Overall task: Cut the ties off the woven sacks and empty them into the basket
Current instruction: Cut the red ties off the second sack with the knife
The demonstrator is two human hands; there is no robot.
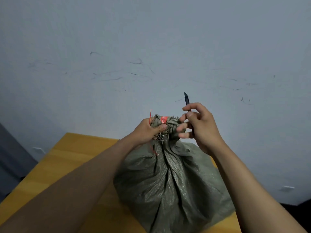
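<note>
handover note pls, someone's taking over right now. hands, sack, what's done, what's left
Left hand: grips the sack's bunched neck, red tie strand by its fingers.
Right hand: holds the knife, blade up, away from the neck; fingers touch the neck.
Sack: upright on the yellow table, neck gathered, red band on it.
Done: cannot tell if the tie is cut.
Left: open the neck, empty the sack. Basket not in view.

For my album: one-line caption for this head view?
Left hand grips the grey-green woven sack's red-tied neck; right hand holds a dark craft knife.
</note>
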